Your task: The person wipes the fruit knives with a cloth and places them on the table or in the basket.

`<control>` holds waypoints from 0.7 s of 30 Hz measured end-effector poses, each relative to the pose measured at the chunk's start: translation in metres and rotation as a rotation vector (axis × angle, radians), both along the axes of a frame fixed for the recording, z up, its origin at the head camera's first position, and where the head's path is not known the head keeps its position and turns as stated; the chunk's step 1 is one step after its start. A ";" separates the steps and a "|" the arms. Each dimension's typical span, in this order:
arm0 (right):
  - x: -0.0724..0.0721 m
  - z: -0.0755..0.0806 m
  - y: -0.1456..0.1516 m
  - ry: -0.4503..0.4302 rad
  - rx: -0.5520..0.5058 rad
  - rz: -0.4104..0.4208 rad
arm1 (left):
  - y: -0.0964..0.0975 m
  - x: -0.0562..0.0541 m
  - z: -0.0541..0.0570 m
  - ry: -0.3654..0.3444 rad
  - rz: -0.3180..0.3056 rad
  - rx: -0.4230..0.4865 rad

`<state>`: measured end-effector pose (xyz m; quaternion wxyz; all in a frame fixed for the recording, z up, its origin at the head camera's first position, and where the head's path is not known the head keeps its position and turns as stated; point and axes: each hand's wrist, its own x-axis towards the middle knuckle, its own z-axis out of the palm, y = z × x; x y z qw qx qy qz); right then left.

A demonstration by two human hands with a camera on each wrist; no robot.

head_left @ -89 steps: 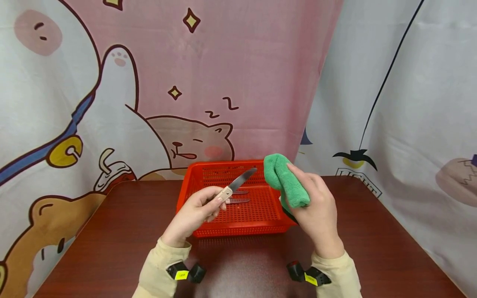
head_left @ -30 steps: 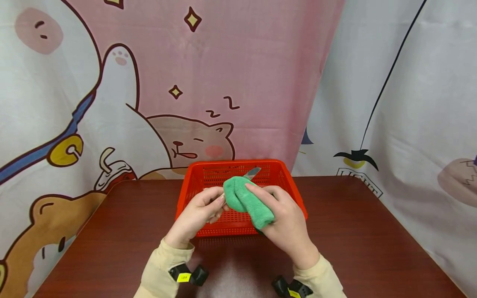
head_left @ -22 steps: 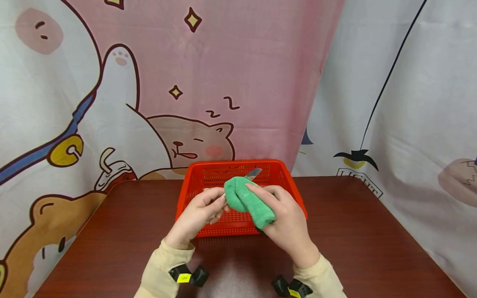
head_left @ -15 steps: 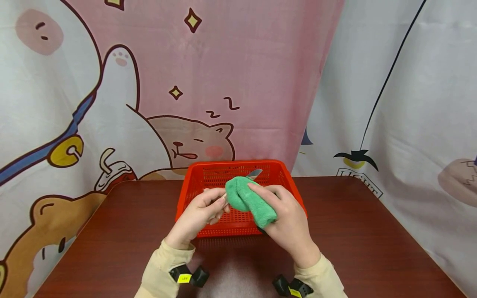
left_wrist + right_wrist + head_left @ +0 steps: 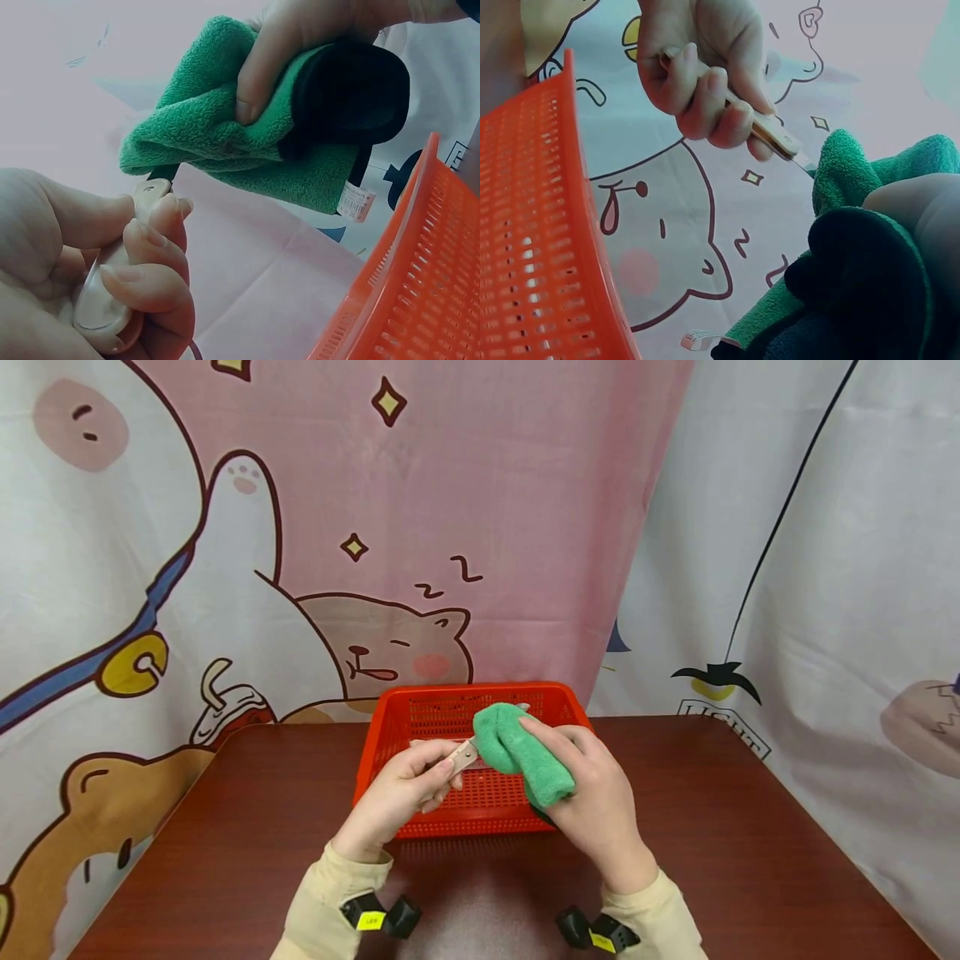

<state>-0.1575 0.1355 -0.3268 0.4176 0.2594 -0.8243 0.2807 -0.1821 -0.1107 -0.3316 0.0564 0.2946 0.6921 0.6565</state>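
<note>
My left hand grips a knife by its pale, riveted handle, with the blade angled up and away to the right. A folded green towel in my right hand wraps most of the blade, and just the tip shows past it. In the left wrist view the dark base of the blade comes out between handle and towel. The towel has a dark underside and a small white label. Both hands are raised in front of the red basket.
A red perforated plastic basket stands on the dark brown table, behind the hands. Part of another knife lies inside it, mostly hidden by the left hand and towel. A cartoon-print curtain hangs behind the table.
The right hand first brought the towel leftward onto the blade. In the last half second it has slid up and right along the blade, uncovering the handle's end. The left hand stays nearly still.
</note>
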 end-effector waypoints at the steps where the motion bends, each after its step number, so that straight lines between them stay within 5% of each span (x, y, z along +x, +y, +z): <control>1: 0.000 0.000 0.002 -0.002 -0.004 -0.002 | 0.000 0.000 0.000 0.000 -0.001 0.000; 21: -0.003 0.006 0.020 -0.025 -0.076 -0.050 | 0.000 0.000 0.000 -0.022 -0.027 0.007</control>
